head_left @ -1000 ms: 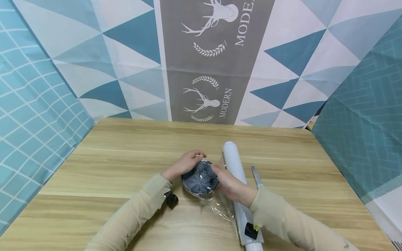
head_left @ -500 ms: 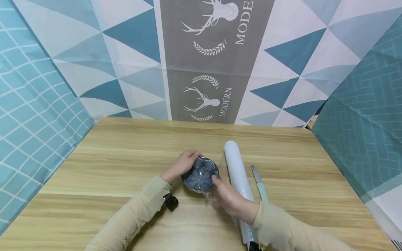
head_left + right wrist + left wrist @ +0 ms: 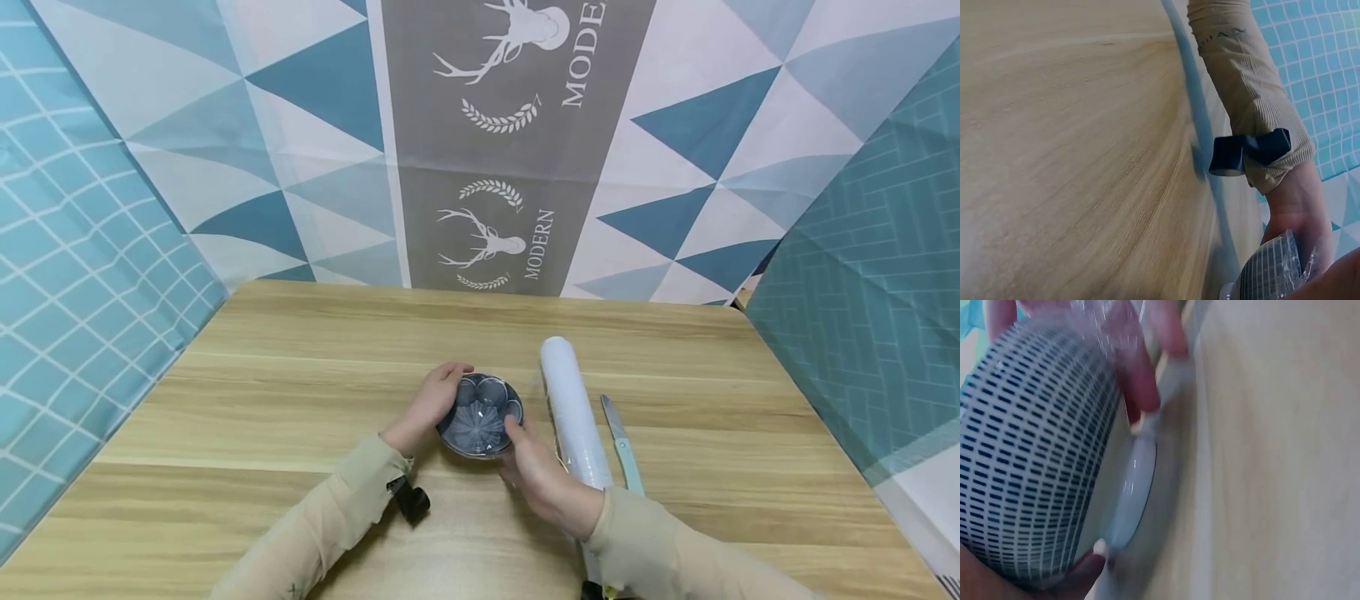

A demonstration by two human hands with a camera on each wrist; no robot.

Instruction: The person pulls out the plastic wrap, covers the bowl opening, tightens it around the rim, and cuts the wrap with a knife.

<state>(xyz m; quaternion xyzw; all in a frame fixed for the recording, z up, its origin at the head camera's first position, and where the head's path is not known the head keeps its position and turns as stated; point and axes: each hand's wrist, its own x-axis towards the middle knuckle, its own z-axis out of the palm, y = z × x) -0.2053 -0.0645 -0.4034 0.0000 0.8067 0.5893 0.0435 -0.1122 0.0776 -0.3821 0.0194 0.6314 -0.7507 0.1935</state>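
Observation:
Both hands hold a round bowl (image 3: pixel 480 429) covered with clear cling film. Its inside is grey-blue, with a starburst pattern and several round shapes along the far side. My left hand (image 3: pixel 429 403) grips the left rim; my right hand (image 3: pixel 551 482) grips the right side, thumb on the rim. In the left wrist view the bowl's gridded outer wall (image 3: pixel 1035 450) and pale foot (image 3: pixel 1135 490) show, apparently raised off the table. Right-hand fingers (image 3: pixel 1138 384) press bunched film there. Crinkled film (image 3: pixel 1290 256) also shows at the bowl's edge in the right wrist view.
A white cling film roll (image 3: pixel 572 408) lies right of the bowl, its near part hidden by the right arm. Beyond it is a knife (image 3: pixel 624 446) with a pale green handle. Patterned cloth (image 3: pixel 480 167) hangs behind the wooden table (image 3: pixel 300 358).
The bowl has turned a little counterclockwise between the hands. Loose film that trailed toward the roll is now gathered by the right hand at the bowl's side. The roll has shifted slightly right.

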